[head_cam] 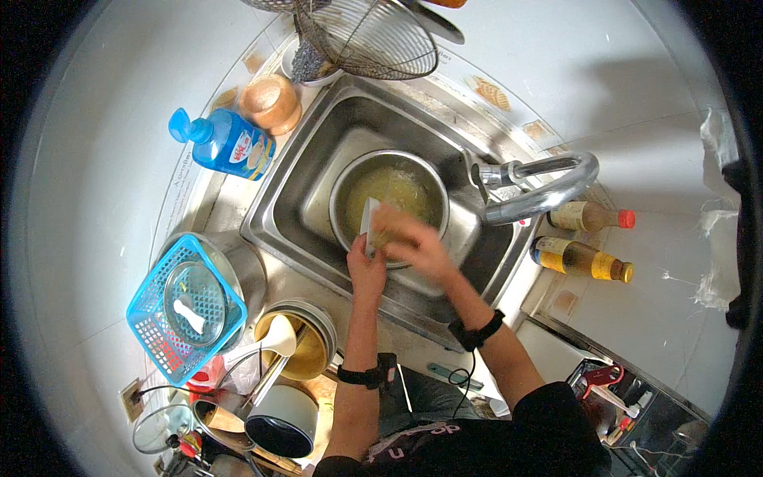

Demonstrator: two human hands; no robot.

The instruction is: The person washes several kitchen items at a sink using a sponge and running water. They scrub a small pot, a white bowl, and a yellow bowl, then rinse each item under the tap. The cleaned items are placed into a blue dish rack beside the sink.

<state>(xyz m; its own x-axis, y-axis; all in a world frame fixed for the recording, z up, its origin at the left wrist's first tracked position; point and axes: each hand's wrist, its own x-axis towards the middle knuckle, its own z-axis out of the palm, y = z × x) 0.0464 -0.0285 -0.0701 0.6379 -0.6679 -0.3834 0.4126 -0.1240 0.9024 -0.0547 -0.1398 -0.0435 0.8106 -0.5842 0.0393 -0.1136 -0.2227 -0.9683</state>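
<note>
Over the basin in the sink, my left hand (367,268) grips the rim of a white bowl or dish (367,222), which is tipped on its edge. Blurred by motion, my right hand (417,241) is against or close to the dish's right-hand side; whether it holds anything there cannot be told. Cloudy yellowish water (390,185) fills part of the round metal basin (337,179) below. That basin stands inside the stainless steel sink (298,191), and both hands hide its near part.
A chrome faucet (554,194) arches in from the right, near two bottles (578,259). Left of the sink stand a blue pump bottle (232,146), a wooden mortar-like vessel (271,101) and a blue plastic basket (146,310). Wire strainers (381,45) hang above; pots (283,417) crowd the lower left.
</note>
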